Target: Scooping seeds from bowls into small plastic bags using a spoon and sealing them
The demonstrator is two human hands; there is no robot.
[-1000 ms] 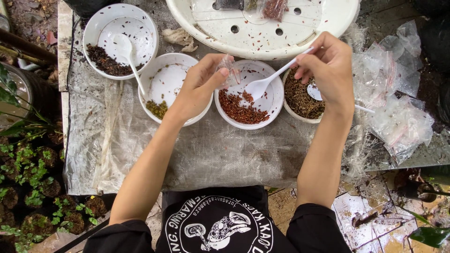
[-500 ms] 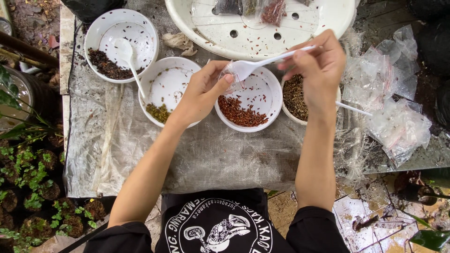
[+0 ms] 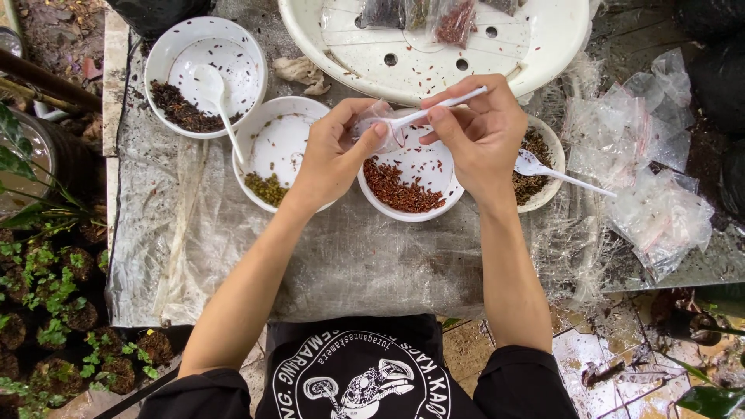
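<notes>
While my left hand (image 3: 334, 151) pinched a small clear plastic bag (image 3: 371, 124) open above the white bowl of reddish seeds (image 3: 407, 186), my right hand (image 3: 477, 132) gripped a white plastic spoon (image 3: 434, 112), its tip at the bag's mouth.

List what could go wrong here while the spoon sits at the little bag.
The small clear bag, pinched in the left hand, has a narrow mouth; red seeds tipped from the white spoon in the right hand could miss it. Spilled seeds may land outside the bowl of red seeds.
</notes>
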